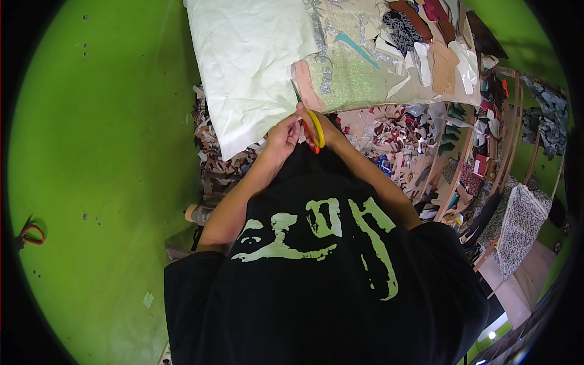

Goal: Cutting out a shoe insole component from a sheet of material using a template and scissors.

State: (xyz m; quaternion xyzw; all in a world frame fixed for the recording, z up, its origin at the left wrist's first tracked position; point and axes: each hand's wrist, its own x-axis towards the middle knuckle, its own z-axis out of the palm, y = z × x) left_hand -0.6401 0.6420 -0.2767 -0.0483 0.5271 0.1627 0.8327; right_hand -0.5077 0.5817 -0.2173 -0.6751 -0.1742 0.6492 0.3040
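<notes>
My right hand grips a pair of scissors with yellow and orange-red handles. The blades point away from me, along the edge of a white sheet and beside a pink strip of material. Close to the scissors, my left hand has its fingers pinched together near the sheet's front edge. Whatever sits between those fingers is too small to make out. Both hands are just in front of my chest, at the near edge of the work table.
Scraps, a brown piece and a turquoise strip lie on the table. A heap of offcuts fills the space below. Another pair of scissors hangs on the green wall at left. Wooden racks stand right.
</notes>
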